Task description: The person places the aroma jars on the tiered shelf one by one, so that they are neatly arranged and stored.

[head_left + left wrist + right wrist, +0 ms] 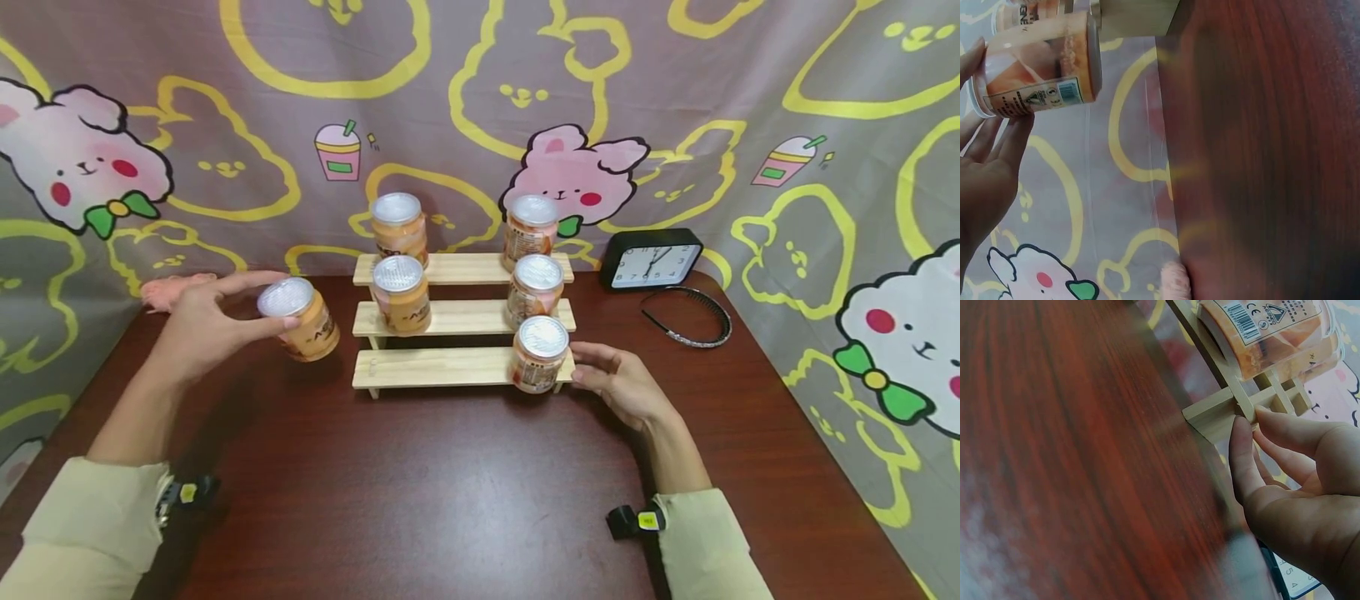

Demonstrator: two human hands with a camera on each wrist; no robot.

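My left hand (213,321) grips an orange-labelled jar (311,332) with a silver lid, thumb and fingers around its lid end. It is held tilted in the air, left of a three-step wooden display rack (442,367). In the left wrist view the jar (1041,69) shows its barcode side. My right hand (618,383) pinches the right end of the rack's lowest step, seen close in the right wrist view at the rack's end (1213,415). Just beside those fingers, a similar jar (538,358) stands on the lowest step.
Two jars stand on the rack's left side, a top jar (399,229) and a middle jar (402,296). On the right are another top jar (530,229) and middle jar (535,292). A clock (652,258), headband (708,325) and pink fuzzy item (168,292) lie near the curtain.
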